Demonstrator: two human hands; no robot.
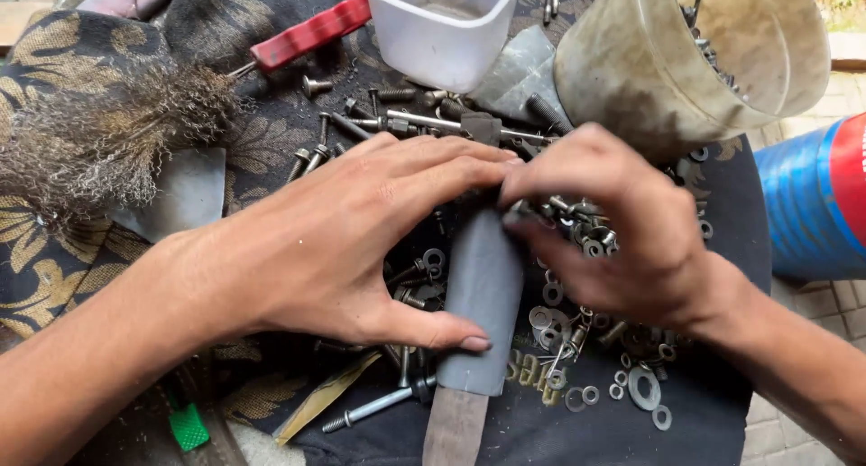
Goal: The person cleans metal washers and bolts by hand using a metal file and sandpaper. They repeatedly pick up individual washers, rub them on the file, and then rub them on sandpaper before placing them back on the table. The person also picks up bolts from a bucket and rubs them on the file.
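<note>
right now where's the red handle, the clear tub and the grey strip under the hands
red handle [311, 33], head view, middle of the grip
clear tub [439, 42], head view, front wall
grey strip [483, 295], head view, bare middle

One head-worn view only, looking steeply down and sitting very close over the dark patterned cloth [81, 249] strewn with metal bolts and washers [577, 322]. Both forearms are coming in from the bottom corners, the clear plastic tub [442, 33] is cropping off at top centre, and paving is showing at far right.
</note>
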